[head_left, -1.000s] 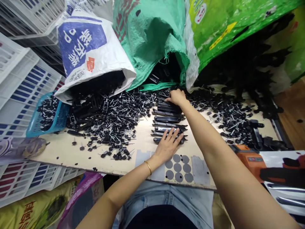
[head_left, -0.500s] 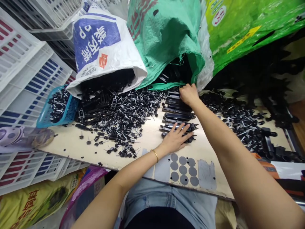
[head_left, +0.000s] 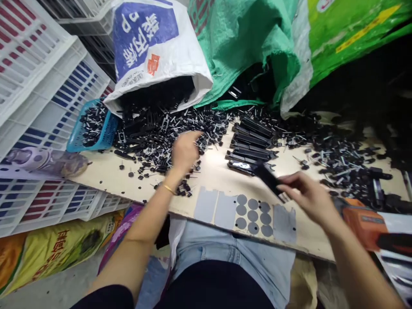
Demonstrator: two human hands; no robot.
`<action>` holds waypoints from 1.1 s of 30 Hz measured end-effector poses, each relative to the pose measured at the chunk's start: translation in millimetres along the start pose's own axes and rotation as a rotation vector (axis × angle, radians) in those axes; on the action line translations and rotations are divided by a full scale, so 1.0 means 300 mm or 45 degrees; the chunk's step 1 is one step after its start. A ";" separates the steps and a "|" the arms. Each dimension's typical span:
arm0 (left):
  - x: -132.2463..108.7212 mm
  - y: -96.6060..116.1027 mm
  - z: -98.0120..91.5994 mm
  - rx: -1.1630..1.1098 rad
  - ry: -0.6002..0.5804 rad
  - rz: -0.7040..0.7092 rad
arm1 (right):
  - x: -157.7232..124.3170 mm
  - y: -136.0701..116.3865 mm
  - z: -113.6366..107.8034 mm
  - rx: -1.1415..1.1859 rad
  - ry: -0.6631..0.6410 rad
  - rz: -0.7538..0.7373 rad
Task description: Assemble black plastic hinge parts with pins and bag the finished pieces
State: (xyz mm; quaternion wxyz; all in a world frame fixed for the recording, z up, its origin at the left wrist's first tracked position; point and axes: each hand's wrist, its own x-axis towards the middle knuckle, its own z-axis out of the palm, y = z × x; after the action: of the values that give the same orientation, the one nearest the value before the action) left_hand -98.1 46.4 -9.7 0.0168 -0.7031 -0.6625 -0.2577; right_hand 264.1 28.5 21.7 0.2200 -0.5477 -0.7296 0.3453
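My left hand point(head_left: 186, 152), blurred, is over the near right part of a heap of small black-headed metal pins point(head_left: 209, 124). Its fingers point down into the pins, and their tips are hidden. Pinched between the thumb and fingers of my right hand point(head_left: 305, 195) is a long black plastic piece point(head_left: 268, 179), tilted and smeared by motion above the board. Just beyond it, a row of similar black plastic pieces point(head_left: 251, 139) lies side by side on the pale wooden board point(head_left: 212, 171).
A white sack point(head_left: 180, 51) and a green sack point(head_left: 244, 38) open onto the board's back. A blue basket point(head_left: 74, 137) of pins stands left, beside white crates point(head_left: 61, 86). More pins point(head_left: 341, 159) lie right, near an orange-and-black tool point(head_left: 363, 223). Grey round patches point(head_left: 253, 216) mark the front.
My left hand has gone from the row of black pieces to the pin heap. My right hand has come from the green sack toward me, holding a black plastic piece. The view has shifted.
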 end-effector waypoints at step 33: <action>-0.443 0.311 0.127 -0.398 -0.453 0.179 | -0.146 0.025 0.184 -0.696 -0.103 -0.455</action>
State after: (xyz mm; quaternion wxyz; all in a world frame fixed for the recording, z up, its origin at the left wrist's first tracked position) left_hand 4.0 -73.7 -64.2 -0.1911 -0.7758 -0.5566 -0.2274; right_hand 243.7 -26.4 -18.1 0.0926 -0.4355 -0.8881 0.1141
